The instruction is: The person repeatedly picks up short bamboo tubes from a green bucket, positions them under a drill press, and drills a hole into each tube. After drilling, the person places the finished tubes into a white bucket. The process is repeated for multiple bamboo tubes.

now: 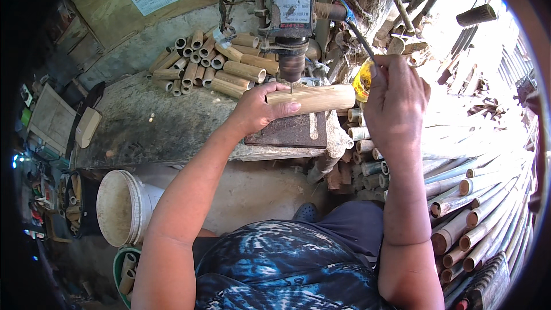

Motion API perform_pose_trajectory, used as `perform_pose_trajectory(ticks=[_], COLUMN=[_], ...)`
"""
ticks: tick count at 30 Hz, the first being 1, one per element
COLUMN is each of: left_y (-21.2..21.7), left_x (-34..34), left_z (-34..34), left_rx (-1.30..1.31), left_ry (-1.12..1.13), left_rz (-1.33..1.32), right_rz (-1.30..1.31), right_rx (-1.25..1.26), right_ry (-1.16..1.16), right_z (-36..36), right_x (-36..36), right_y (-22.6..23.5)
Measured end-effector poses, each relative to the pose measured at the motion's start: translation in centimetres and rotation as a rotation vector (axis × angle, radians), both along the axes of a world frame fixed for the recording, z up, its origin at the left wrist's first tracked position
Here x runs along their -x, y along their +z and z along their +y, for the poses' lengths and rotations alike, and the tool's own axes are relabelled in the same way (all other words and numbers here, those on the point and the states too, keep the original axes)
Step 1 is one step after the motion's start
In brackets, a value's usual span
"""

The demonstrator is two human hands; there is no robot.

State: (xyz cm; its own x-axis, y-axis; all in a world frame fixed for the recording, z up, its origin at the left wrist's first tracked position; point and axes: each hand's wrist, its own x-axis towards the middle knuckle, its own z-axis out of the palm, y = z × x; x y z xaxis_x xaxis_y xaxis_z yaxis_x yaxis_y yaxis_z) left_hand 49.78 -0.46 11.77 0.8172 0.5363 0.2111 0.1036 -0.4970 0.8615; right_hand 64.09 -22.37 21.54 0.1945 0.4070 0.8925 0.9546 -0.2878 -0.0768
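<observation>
A pale bamboo tube [327, 99] lies sideways on the dark metal base plate [287, 136] of a drill press [291, 0]. My left hand [256, 108] is closed round the tube's left end, thumb along the near side. Just right of that thumb, the thin drill bit [291, 87] under the chuck [291, 66] meets the tube's top. How deep it goes in, I cannot tell. To the right, my right hand [397, 100] is wrapped round the end of the press's feed lever [363, 40], which slants down from the machine.
Cut bamboo pieces [206, 60] are heaped on the worn bench [138, 132] behind the press. Long bamboo poles [476, 218] are stacked at right, near a yellow container [362, 80]. A white bucket [133, 206] and a green tub [119, 264] holding tubes stand at lower left.
</observation>
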Motion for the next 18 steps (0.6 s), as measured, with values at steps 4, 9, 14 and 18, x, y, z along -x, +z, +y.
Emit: perform_pose_trajectory(ticks=[4, 9, 14, 18], left_y=[0.2, 0.3, -0.4, -1.3], left_x=[0.2, 0.3, 0.0, -0.3], left_z=[-0.1, -0.1, 0.4, 1.0], left_rx=[0.014, 0.092, 0.036, 0.058], left_ry=[-0.02, -0.063, -0.021, -0.032], left_rz=[0.024, -0.003, 0.022, -0.002], right_rz=[0.117, 0.37, 0.424, 0.544], right_rx=[0.075, 0.278, 0.306, 0.369], right_ry=[-0.005, -0.07, -0.058, -0.148], right_z=[0.3, 1.5, 4.3, 8.1], right_x=[-0.3, -1.9, -4.3, -7.0], right_y=[-1.2, -2.1, -3.2, -3.1])
